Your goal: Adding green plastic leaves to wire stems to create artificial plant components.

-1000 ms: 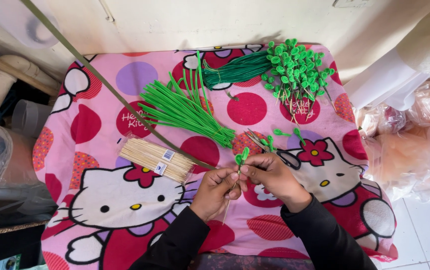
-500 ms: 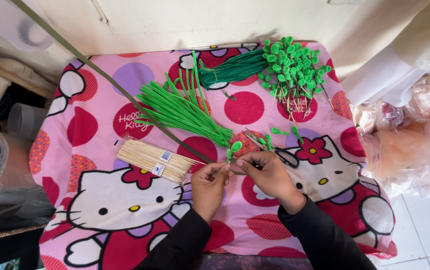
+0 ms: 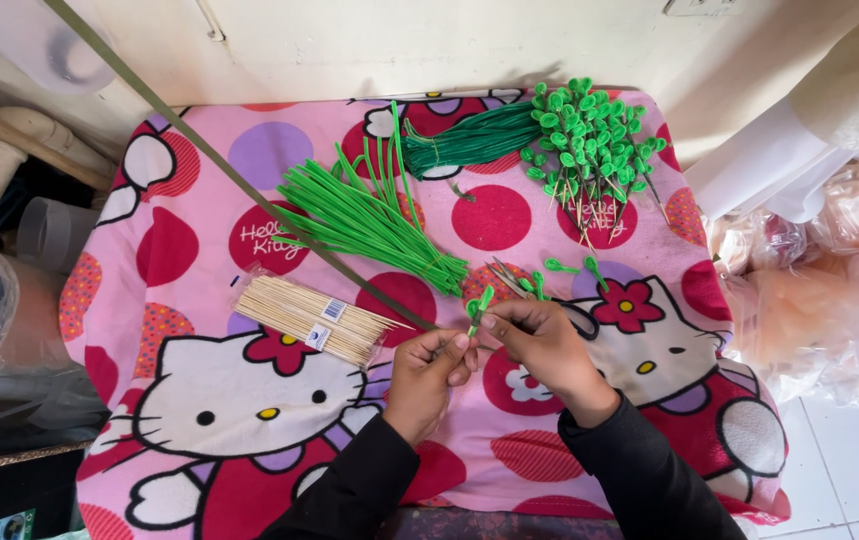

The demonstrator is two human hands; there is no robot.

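Hands at the near edge of the blanket-covered surface, both working one small green looped piece.

Left hand and right hand meet fingertip to fingertip; each grip is pinched on the green looped piece, held just above the pink cartoon-cat blanket. Just left lies a packet of bamboo skewers. Beyond the hands: loose bright green stems, a few finished loops. Farthest: a tied dark green bundle beside a pile of looped pieces on sticks.
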